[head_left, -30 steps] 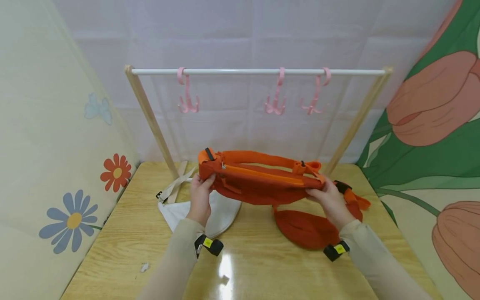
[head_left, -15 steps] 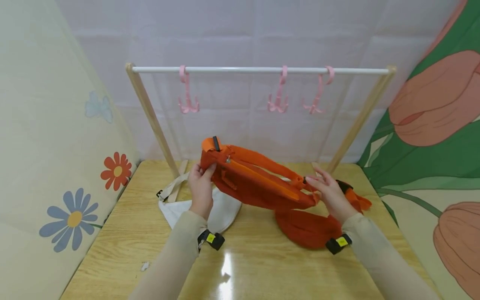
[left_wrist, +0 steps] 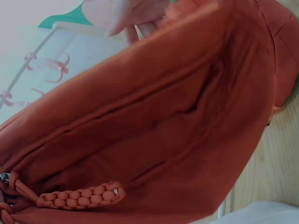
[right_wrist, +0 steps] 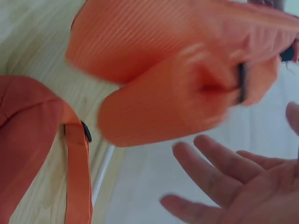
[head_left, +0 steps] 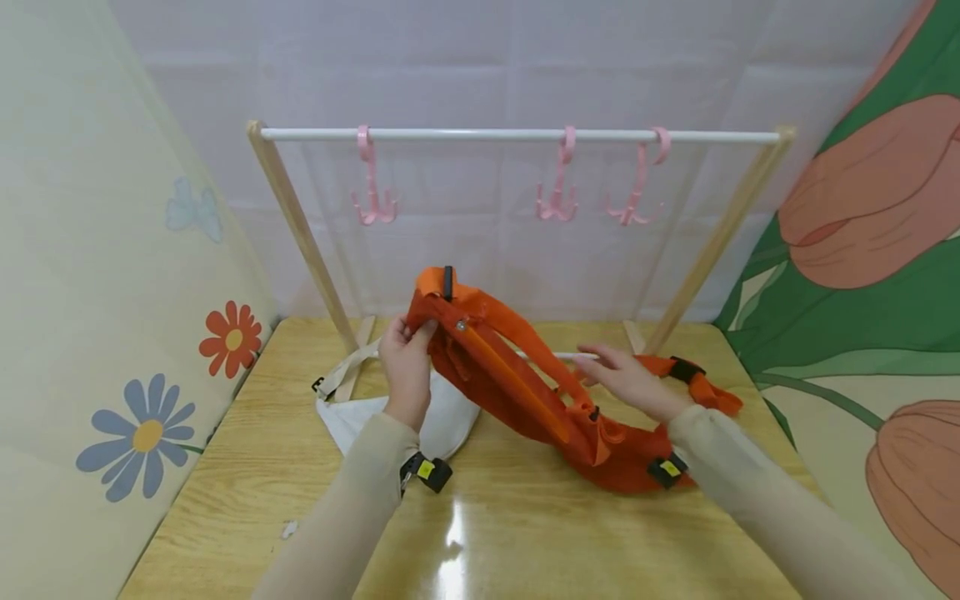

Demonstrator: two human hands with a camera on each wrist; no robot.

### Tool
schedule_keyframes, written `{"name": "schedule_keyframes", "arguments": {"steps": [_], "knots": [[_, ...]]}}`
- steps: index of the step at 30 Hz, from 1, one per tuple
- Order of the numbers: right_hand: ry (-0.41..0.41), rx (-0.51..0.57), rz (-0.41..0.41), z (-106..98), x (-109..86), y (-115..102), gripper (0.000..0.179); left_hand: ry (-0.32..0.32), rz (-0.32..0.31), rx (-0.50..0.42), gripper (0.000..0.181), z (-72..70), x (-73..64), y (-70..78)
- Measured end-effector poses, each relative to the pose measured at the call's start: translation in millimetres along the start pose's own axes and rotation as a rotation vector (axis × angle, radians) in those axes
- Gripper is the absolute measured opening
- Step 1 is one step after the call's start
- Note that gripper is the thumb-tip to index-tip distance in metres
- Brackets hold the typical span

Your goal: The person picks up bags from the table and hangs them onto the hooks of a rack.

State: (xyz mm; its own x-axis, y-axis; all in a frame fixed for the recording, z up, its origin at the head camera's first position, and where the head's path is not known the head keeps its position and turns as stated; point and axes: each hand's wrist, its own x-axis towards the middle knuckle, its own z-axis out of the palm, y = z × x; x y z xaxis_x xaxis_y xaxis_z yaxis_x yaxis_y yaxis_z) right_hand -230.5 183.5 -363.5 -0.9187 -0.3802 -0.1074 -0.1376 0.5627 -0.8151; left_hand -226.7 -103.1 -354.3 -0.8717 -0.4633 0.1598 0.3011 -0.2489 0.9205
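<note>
My left hand pinches one end of a red-orange waist bag, which hangs slanting down to the right above the table. Its bright orange strap runs along the upper side, with a black buckle by the left fingers. A braided zipper pull dangles on the bag in the left wrist view. Fingers spread, my right hand is behind the bag's lower end and holds nothing. In the right wrist view, its fingertips are just short of the rolled strap.
A second red-orange waist bag lies on the right of the table, partly hidden. A white bag lies on the left, behind my left wrist. At the back, a rack's white rail carries pink hooks.
My right hand has let go of the bag's right end and moved left. That end has dropped, so the bag tilts more steeply. The left hand keeps its grip, slightly higher.
</note>
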Motion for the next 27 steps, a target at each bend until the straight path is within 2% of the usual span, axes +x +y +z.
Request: {"name": "schedule_keyframes", "arguments": {"steps": [5,9,13,20,27], "knots": [[-0.101,-0.039,-0.013,10,3.2,-5,0.064,0.007,0.015,0.002,0.010,1.3,0.5,2.4],[-0.115,-0.014,-0.079,16,9.2,-3,0.053,0.011,0.014,0.008,0.006,3.9,-0.9,6.8],[-0.084,-0.006,-0.061,20,13.6,0,0.048,0.016,0.020,0.013,0.005,7.3,-2.0,9.6],[0.000,-0.052,-0.005,19,15.3,1,0.046,0.017,0.015,0.010,0.003,7.9,-3.7,11.9],[0.084,-0.144,-0.029,12,13.5,-1,0.038,0.017,0.017,-0.019,0.008,2.9,-4.4,9.0]]}}
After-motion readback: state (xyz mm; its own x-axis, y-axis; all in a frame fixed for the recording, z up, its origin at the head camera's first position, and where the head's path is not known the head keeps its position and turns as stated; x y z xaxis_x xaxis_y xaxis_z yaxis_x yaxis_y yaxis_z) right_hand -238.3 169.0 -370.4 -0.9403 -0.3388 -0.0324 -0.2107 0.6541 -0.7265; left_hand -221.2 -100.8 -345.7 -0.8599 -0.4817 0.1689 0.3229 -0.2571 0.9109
